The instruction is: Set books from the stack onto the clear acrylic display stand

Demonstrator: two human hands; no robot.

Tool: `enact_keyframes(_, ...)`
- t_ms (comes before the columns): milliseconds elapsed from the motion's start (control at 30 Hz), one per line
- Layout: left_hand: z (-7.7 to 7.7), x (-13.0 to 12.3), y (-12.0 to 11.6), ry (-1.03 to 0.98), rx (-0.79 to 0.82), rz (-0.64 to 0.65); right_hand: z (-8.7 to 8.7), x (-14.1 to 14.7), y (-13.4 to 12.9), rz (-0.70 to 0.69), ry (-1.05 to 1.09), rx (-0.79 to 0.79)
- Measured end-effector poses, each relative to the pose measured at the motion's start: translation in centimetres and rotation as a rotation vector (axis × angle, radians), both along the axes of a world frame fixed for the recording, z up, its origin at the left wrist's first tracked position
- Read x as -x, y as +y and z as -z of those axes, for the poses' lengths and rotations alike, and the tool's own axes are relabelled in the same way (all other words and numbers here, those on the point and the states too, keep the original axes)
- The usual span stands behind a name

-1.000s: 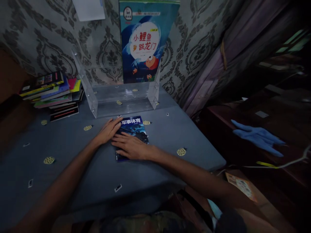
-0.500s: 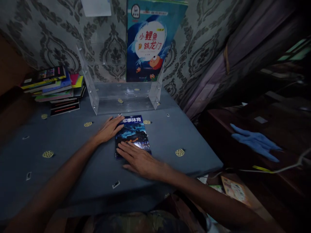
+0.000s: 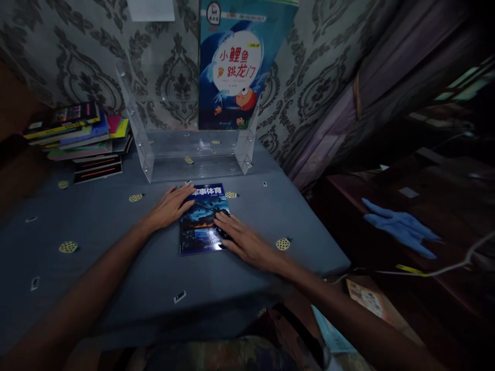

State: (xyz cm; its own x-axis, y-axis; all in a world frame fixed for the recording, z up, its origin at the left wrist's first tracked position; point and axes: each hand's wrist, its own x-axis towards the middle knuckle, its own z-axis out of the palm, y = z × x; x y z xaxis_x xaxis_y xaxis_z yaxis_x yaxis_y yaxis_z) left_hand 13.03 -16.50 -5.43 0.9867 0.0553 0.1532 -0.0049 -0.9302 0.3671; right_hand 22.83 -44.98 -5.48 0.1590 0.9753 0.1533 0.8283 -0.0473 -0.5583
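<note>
A dark blue book (image 3: 199,234) lies flat on the cloth-covered table, its printed title upside down to me. My left hand (image 3: 170,206) rests with outstretched fingers at the book's far left corner. Across the book's right edge lies my right hand (image 3: 245,237), fingers extended over the cover. Neither hand grips the book. Just behind it stands a clear acrylic rack (image 3: 197,165). A teal picture book with an orange fish (image 3: 235,62) stands upright at the right side of the rack.
A pile of books (image 3: 77,134) sits at the table's back left. The grey tablecloth (image 3: 127,268) ends at a corner on the right. Beyond it, a blue glove (image 3: 402,226) lies on a dark red surface. More books (image 3: 367,299) are low down at the right.
My right hand has slid from the book's lower middle to its right edge, uncovering the lower cover. My left hand has stayed at the far left corner. The view has shifted slightly.
</note>
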Motion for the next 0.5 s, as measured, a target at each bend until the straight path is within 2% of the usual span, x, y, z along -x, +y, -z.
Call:
enact_keyframes(300,0.2,0.0,0.1,-0.006,0.001,-0.002,1.9,-7.3,6.3,0.092,0.055,-0.069)
enact_keyframes(500,0.2,0.1,0.0,-0.007,-0.012,0.007,1.9,-8.9,7.8,0.155,0.155,-0.177)
